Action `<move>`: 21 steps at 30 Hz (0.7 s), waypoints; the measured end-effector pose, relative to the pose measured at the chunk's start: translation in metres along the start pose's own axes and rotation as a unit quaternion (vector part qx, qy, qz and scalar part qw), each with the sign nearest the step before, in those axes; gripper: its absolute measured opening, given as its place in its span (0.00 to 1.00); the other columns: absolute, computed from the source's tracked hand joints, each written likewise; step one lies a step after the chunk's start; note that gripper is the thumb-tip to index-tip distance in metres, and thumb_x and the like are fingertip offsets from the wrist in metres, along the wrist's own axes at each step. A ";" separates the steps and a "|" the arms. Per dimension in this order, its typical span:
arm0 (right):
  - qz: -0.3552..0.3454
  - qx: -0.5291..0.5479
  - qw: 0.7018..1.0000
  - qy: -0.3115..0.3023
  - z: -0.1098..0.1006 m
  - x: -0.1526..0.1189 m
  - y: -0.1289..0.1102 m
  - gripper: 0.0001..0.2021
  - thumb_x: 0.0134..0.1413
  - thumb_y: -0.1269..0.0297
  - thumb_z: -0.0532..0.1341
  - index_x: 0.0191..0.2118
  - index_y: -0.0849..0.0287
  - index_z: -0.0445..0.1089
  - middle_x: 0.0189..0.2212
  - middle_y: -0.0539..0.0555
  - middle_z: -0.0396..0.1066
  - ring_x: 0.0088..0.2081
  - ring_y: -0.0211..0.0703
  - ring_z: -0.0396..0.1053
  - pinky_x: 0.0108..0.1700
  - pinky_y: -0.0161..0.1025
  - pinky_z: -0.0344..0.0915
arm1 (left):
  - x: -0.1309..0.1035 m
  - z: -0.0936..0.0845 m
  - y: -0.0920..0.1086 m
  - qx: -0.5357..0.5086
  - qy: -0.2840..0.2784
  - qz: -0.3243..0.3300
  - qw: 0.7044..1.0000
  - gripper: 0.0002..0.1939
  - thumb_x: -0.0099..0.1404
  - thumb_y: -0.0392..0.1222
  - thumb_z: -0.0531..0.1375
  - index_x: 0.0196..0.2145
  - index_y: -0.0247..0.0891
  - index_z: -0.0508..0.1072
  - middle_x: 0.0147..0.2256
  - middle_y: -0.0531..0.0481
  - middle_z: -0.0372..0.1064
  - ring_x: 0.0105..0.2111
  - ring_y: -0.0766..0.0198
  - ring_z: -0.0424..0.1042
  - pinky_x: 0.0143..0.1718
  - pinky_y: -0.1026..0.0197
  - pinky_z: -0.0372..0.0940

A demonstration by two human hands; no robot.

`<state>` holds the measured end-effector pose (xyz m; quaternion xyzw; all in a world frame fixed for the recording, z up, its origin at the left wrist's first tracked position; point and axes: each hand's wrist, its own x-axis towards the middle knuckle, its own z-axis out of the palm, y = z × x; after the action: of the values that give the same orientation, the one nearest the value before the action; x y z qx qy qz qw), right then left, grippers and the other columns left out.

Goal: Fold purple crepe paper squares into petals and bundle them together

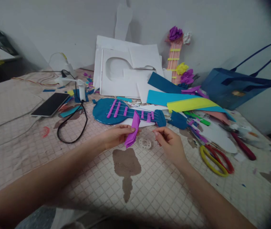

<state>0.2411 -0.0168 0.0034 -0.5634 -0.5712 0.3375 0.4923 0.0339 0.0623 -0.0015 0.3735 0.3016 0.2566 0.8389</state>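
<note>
My left hand (120,135) pinches a folded strip of purple paper (133,130) between thumb and fingers, holding it tilted above the table. To its right, my right hand (170,141) has thumb and index fingertip together; anything between them is too fine to make out. A clear, round plastic spool (145,143) is between the two hands, low over or on the tabletop. Just behind them lies a blue guitar-shaped craft piece (109,111), with purple strips across its neck and thin strings along it. The purple paper covers part of the neck.
Red and yellow-handled scissors (215,160) and pliers (244,146) lie at the right. Coloured paper strips (188,101), white cut boards (126,76) and a pink guitar model (175,57) stand behind. A phone (51,105) and black cord loop (72,140) are left; a blue bag (221,84) is far right.
</note>
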 end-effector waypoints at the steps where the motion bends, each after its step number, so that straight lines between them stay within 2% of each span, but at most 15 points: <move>1: -0.013 -0.024 1.000 -0.011 -0.001 0.000 -0.001 0.05 0.52 0.60 0.62 0.32 0.55 0.71 0.25 0.49 0.66 0.26 0.38 0.61 0.29 0.37 0.57 | 0.000 -0.001 0.001 -0.005 0.001 0.000 1.000 0.05 0.59 0.34 0.64 0.34 0.30 0.76 0.40 0.43 0.74 0.33 0.68 0.73 0.36 0.68 0.67; 5: -0.049 -0.107 0.987 -0.107 0.002 -0.005 -0.001 0.04 0.44 0.65 0.67 0.29 0.54 0.72 0.30 0.50 0.67 0.29 0.40 0.63 0.32 0.39 0.58 | 0.002 -0.007 0.006 -0.021 0.001 0.010 1.000 0.04 0.61 0.32 0.62 0.36 0.30 0.76 0.36 0.43 0.75 0.32 0.68 0.74 0.37 0.68 0.68; 8: -0.064 -0.155 0.973 -0.158 0.005 -0.008 0.003 0.04 0.46 0.66 0.66 0.31 0.53 0.71 0.35 0.51 0.66 0.31 0.40 0.63 0.34 0.40 0.60 | 0.002 -0.011 0.010 -0.026 -0.004 0.011 1.000 0.05 0.62 0.32 0.62 0.36 0.29 0.76 0.36 0.41 0.75 0.33 0.66 0.74 0.37 0.67 0.68; 12: -0.048 -0.109 0.983 -0.143 0.001 -0.004 0.006 0.03 0.51 0.64 0.63 0.32 0.54 0.68 0.34 0.51 0.63 0.31 0.40 0.62 0.32 0.39 0.60 | 0.000 -0.011 0.013 -0.031 -0.013 0.020 0.999 0.07 0.61 0.34 0.63 0.37 0.29 0.76 0.41 0.40 0.74 0.36 0.65 0.74 0.38 0.67 0.68; 16: -0.019 -0.013 0.991 -0.131 -0.001 -0.001 0.004 0.06 0.59 0.59 0.57 0.38 0.55 0.64 0.31 0.50 0.62 0.29 0.38 0.62 0.33 0.38 0.62 | -0.002 -0.005 0.011 -0.033 -0.029 0.033 0.998 0.09 0.59 0.35 0.64 0.39 0.31 0.76 0.45 0.41 0.72 0.42 0.63 0.72 0.38 0.67 0.68; 21: -0.014 0.078 0.987 -0.138 0.010 -0.006 0.003 0.11 0.62 0.54 0.52 0.41 0.55 0.61 0.33 0.51 0.63 0.31 0.37 0.64 0.36 0.39 0.65 | -0.005 0.002 0.002 -0.039 -0.071 0.031 0.996 0.14 0.53 0.38 0.69 0.37 0.32 0.75 0.35 0.46 0.73 0.35 0.64 0.72 0.35 0.66 0.67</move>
<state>0.2316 -0.0205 -0.0039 -0.4633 -0.6138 0.4485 0.4556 0.0311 0.0593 0.0025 0.3668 0.2194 0.2666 0.8639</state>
